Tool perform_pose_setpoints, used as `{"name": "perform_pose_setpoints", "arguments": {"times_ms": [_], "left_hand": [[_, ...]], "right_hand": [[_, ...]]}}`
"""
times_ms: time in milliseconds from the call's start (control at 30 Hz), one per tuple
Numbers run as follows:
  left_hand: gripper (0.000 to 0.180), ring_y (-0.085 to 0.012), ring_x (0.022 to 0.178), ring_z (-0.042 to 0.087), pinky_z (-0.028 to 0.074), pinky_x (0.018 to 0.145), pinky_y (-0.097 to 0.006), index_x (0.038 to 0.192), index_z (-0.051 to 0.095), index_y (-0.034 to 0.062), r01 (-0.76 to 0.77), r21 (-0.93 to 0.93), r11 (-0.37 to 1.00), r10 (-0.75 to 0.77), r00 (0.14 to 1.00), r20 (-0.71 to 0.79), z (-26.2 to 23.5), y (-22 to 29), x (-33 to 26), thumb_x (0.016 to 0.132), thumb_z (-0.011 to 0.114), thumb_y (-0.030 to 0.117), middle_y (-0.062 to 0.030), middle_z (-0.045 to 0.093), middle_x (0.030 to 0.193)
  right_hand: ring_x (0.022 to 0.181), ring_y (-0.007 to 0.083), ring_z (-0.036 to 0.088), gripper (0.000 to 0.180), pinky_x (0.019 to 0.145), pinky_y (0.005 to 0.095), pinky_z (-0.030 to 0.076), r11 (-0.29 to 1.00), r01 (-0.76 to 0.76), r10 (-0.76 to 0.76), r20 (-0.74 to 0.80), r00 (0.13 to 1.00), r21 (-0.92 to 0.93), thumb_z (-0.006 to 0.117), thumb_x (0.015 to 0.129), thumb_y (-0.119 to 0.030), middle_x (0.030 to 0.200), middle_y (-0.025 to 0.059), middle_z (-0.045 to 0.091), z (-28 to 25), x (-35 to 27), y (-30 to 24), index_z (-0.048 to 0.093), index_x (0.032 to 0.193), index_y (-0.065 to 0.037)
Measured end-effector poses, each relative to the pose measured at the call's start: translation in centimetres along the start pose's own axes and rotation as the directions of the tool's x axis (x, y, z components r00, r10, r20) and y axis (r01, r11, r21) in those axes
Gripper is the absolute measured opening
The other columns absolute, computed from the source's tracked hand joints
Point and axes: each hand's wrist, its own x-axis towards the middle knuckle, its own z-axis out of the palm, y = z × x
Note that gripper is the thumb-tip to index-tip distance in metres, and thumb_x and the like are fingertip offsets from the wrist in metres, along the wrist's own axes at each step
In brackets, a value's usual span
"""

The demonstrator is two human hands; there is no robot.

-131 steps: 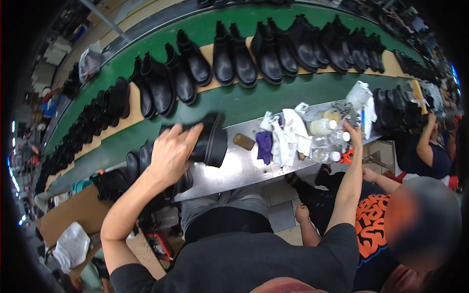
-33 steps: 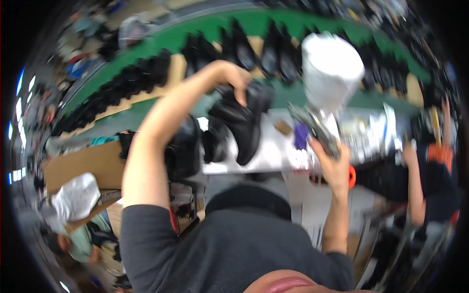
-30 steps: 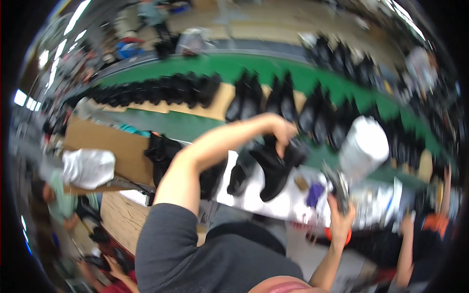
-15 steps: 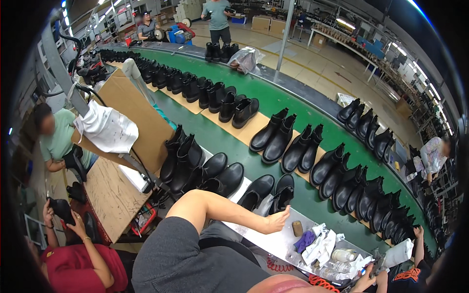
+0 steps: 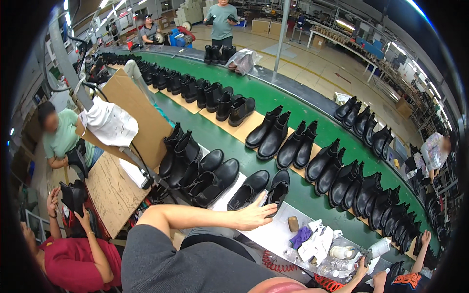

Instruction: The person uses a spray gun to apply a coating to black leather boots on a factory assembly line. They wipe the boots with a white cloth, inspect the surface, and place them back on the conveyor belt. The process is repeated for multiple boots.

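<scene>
My left hand (image 5: 256,216), at the end of a bare forearm, has its fingers stretched out and apart. It reaches beside a pair of low black shoes, the left shoe (image 5: 250,189) and the right shoe (image 5: 279,188), on a white tabletop (image 5: 259,238). Its fingertips overlap the right shoe's near end; whether they touch it I cannot tell. Toward the lower right my right hand (image 5: 361,269) is closed round a dark spray gun (image 5: 364,256) with a whitish cup (image 5: 380,247). Taller black boots (image 5: 181,158) stand left of the pair.
Black boots (image 5: 320,161) line a green conveyor (image 5: 288,95) on cardboard strips. A brown block (image 5: 293,223), purple cloth (image 5: 300,237), white rags (image 5: 315,244) and bottles (image 5: 340,252) lie on the tabletop. A cardboard panel (image 5: 141,122) stands left. Co-workers sit at both sides.
My left hand has moved left and up to the low shoes, its fingers spreading. My right hand and the spray gun have shifted left and slightly up. The view has moved slightly.
</scene>
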Motion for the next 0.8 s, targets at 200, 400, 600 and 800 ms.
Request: {"name": "perform_pose_setpoints", "arguments": {"times_ms": [200, 400, 600, 800], "left_hand": [[0.041, -0.0327, 0.131, 0.037, 0.022, 0.105, -0.068, 0.114, 0.060, 0.0122, 0.176, -0.094, 0.980, -0.187, 0.974, -0.125, -0.7, -1.7, -3.0, 0.075, 0.070, 0.022, -0.0142, 0.049, 0.130], [0.055, -0.0370, 0.130, 0.037, 0.027, 0.105, -0.064, 0.123, 0.053, 0.0119, 0.584, -0.032, 0.811, -0.569, 0.774, -0.277, -5.5, -8.9, -4.3, 0.073, 0.074, 0.020, -0.0149, 0.046, 0.133], [0.065, -0.0407, 0.130, 0.035, 0.029, 0.104, -0.062, 0.131, 0.047, 0.0055, 0.821, -0.052, 0.569, -0.800, 0.539, -0.264, -6.2, -13.8, -7.6, 0.076, 0.074, 0.026, -0.0228, 0.042, 0.135], [0.071, -0.0401, 0.130, 0.035, 0.033, 0.103, -0.058, 0.133, 0.047, 0.0051, 0.881, -0.238, 0.409, -0.912, 0.405, -0.067, -2.9, -16.4, -10.2, 0.073, 0.077, 0.029, -0.0236, 0.039, 0.138]], "right_hand": [[0.091, 0.0158, 0.063, 0.051, 0.068, 0.0303, 0.054, 0.999, -0.033, 0.031, 0.066, 0.997, 0.028, 0.066, 0.089, -0.039, 0.116, 0.0092, 0.063, 1.7, 2.9, 0.9, 0.057, 0.121, -0.001], [0.091, 0.0159, 0.063, 0.052, 0.069, 0.0305, 0.054, 0.993, -0.083, 0.077, 0.085, 0.993, 0.078, 0.066, 0.089, -0.041, 0.116, 0.0094, 0.062, 1.6, 2.2, 3.1, 0.057, 0.122, -0.001], [0.092, 0.0160, 0.063, 0.054, 0.070, 0.0308, 0.054, 0.994, -0.055, 0.045, 0.103, 0.994, 0.094, 0.066, 0.088, -0.042, 0.117, 0.0095, 0.062, 1.1, 3.1, 2.6, 0.057, 0.122, -0.001], [0.104, 0.0205, 0.058, 0.084, 0.083, 0.0345, 0.050, 0.992, -0.116, 0.119, 0.070, 0.990, -0.050, 0.066, 0.079, -0.062, 0.125, 0.0141, 0.056, -0.3, 3.6, 2.6, 0.047, 0.134, -0.001]]}}
